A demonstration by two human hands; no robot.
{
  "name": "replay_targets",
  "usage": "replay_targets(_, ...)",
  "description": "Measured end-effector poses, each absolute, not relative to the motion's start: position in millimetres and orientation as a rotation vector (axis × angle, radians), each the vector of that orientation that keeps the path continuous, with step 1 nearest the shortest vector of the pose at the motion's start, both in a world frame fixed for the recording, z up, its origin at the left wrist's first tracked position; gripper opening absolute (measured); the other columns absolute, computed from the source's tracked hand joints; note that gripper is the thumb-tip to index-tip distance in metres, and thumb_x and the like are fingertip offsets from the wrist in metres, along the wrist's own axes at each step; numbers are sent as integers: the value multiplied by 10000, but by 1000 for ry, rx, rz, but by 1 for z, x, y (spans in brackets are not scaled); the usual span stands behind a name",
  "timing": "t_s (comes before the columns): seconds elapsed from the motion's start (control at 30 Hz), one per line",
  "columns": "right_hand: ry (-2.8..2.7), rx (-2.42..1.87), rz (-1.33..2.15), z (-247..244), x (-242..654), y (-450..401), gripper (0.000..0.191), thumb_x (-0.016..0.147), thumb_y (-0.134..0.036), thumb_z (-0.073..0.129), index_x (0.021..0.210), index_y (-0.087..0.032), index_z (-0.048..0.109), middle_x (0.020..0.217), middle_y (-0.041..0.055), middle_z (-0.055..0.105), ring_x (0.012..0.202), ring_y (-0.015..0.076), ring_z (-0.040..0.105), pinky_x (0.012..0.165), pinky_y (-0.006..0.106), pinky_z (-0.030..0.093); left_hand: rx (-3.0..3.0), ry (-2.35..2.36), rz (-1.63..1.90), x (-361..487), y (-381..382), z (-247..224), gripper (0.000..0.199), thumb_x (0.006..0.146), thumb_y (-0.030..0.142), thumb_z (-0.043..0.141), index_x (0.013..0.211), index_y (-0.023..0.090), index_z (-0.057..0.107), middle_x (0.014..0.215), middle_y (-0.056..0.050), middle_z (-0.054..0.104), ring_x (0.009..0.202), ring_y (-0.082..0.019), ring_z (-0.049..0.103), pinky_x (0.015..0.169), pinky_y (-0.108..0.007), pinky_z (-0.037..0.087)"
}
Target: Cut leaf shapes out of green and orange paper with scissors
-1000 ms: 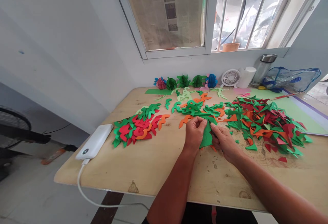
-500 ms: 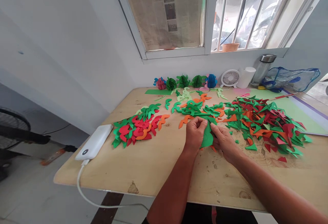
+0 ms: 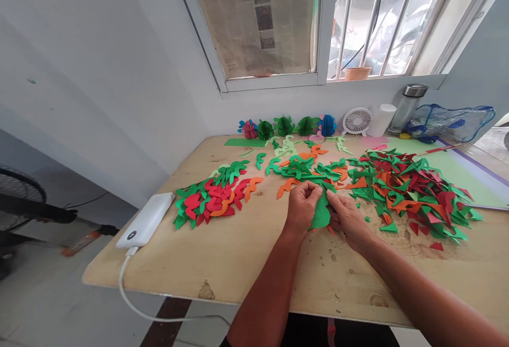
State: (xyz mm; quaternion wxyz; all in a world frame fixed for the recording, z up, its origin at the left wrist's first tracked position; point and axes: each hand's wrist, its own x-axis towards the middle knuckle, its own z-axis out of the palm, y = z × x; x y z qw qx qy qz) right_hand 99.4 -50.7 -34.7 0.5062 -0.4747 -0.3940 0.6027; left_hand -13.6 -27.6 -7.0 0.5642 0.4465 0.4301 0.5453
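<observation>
Between my two hands is a piece of green paper (image 3: 320, 213), held just above the wooden table (image 3: 246, 251). My left hand (image 3: 304, 201) pinches its left side with thumb and finger. At its right edge, my right hand (image 3: 345, 213) is closed on the same paper, with some fingers hidden behind it. Just beyond my hands lies a heap of green and orange curved paper cut-outs (image 3: 300, 168). To the left, a pile of red, green and orange cut-outs (image 3: 214, 196) is spread out. Green, red and orange paper scraps (image 3: 413, 188) are heaped on the right.
A white power bank (image 3: 146, 220) with a cable sits at the left table edge. Along the wall stand honeycomb paper figures (image 3: 284, 126), a small white fan (image 3: 357, 122), a glass bottle (image 3: 409, 107) and a clear blue-edged pouch (image 3: 451, 123). Pale green sheets (image 3: 469, 169) lie at right.
The green paper has shifted and turned slightly between my fingers. Both hands stay in nearly the same place, and the piles look unchanged.
</observation>
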Motion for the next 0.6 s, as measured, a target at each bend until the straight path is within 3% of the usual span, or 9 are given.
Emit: replay_targets(0.6,-984,-1165,1446,-32,98,-51,519,752,-639,613,585,-241,325,412,-107,242,367,58,134,351,222,96,1071,973,1208,-21,-25,-9,188,654,318,679,605,160,590,602,17,531,566,-104,483,549,-232,408)
